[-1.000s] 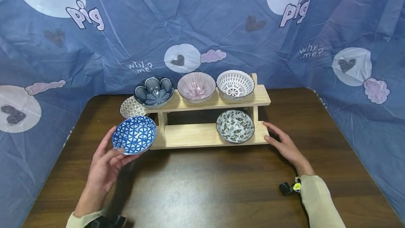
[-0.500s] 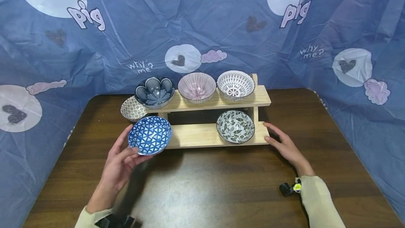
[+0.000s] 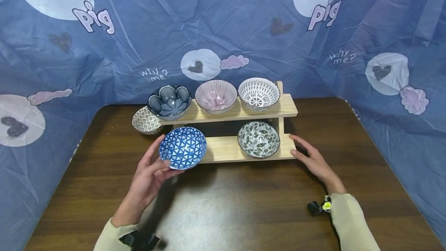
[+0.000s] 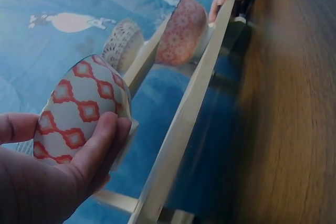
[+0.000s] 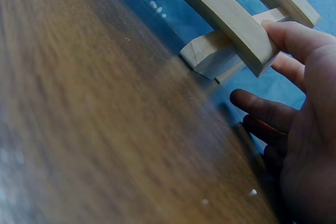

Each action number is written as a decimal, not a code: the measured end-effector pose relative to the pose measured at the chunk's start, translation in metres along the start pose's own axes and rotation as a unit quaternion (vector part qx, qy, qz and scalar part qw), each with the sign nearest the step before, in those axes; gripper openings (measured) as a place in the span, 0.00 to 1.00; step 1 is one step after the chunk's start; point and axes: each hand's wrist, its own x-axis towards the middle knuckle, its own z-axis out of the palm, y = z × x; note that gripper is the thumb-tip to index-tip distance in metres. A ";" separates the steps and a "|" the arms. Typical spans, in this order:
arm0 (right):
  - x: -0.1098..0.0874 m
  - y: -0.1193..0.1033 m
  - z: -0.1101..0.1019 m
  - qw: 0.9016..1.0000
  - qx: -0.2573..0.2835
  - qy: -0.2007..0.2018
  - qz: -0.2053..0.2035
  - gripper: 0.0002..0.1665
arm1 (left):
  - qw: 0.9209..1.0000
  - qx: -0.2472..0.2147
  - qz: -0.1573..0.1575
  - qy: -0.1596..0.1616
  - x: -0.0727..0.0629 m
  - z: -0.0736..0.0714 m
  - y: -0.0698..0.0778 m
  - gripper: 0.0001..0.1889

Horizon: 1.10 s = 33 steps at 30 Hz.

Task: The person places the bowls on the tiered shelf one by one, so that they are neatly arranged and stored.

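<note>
My left hand [image 3: 149,179] holds a bowl [image 3: 183,147] by its left side, thumb at the rim and fingers beneath. Inside, the bowl has blue and white triangles; its outside, seen in the left wrist view, is white with red diamonds. It is tilted toward me, in front of the left part of a two-tier wooden display stand [image 3: 221,150]. Whether it touches the lower board cannot be told. My right hand [image 3: 317,164] grips the right end of that board between thumb and forefinger. A leaf-patterned bowl [image 3: 259,140] sits on the board's right part.
Along the upper board stand a dark blue petal bowl [image 3: 169,102], a pink striped bowl [image 3: 216,96] and a white bowl with dark dashes [image 3: 259,93]. A small patterned bowl [image 3: 146,120] is on the brown table [image 3: 223,212], left of the stand. Blue cloth [image 3: 223,18] hangs behind.
My left hand has carried the blue triangle bowl rightward, from beyond the stand's left end to in front of the lower board. My right hand has stayed at the board's end.
</note>
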 end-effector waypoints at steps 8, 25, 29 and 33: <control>-0.002 0.000 0.000 1.000 -0.017 0.001 -0.006 0.34 | 1.000 -0.002 -0.004 -0.026 0.009 0.009 -0.007 0.41; -0.002 0.001 0.000 1.000 -0.010 0.003 -0.012 0.33 | 0.998 -0.038 -0.017 -0.046 0.026 0.024 -0.027 0.42; -0.003 0.000 0.000 1.000 -0.007 0.004 -0.009 0.33 | 0.998 -0.039 -0.018 -0.043 0.030 0.028 -0.030 0.41; -0.002 0.000 0.000 1.000 -0.015 0.004 -0.003 0.34 | 0.998 -0.039 -0.025 -0.039 0.033 0.032 -0.033 0.41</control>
